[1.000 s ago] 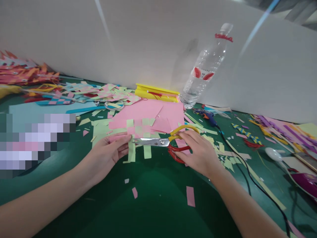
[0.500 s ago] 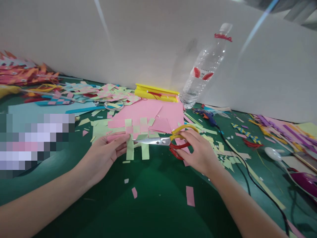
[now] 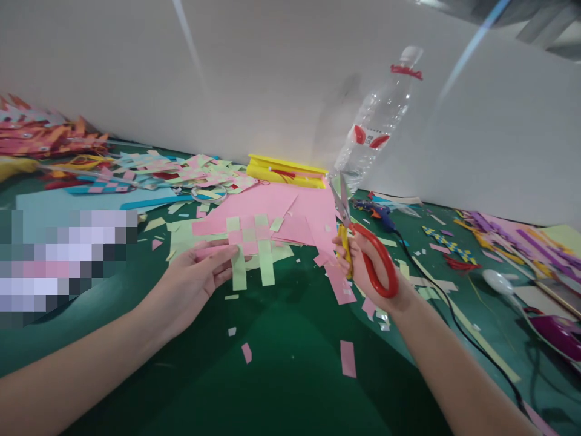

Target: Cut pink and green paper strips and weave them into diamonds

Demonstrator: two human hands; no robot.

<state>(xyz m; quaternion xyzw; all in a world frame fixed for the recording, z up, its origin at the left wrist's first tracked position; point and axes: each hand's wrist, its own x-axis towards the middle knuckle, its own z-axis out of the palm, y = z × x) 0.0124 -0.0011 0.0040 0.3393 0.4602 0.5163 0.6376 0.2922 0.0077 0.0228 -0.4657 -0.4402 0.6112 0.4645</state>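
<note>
Between the thumb and fingers of my left hand (image 3: 202, 263) is a small piece of woven paper strips (image 3: 249, 236), pink crossed with pale green. Two green strip ends hang down from it. My right hand (image 3: 370, 272), to the right, has its fingers in the handles of a pair of scissors (image 3: 345, 209), one handle red and the other yellow. The blades point up and away, slightly parted, and are clear of the woven piece. Pink paper sheets (image 3: 272, 197) lie behind both hands on the green table.
A plastic bottle (image 3: 376, 133) leans at the wall beside a folded yellow paper (image 3: 288, 172). Paper scraps (image 3: 348, 358) are scattered about. On the right lie a blue glue gun (image 3: 380, 215) with a black cord and a white spoon (image 3: 498, 283); on the left, a woven-strip pile (image 3: 195, 169).
The scissors have come away from the green strips and turned from pointing left to pointing up. My right hand has rotated with them. My left hand keeps the woven piece nearly still.
</note>
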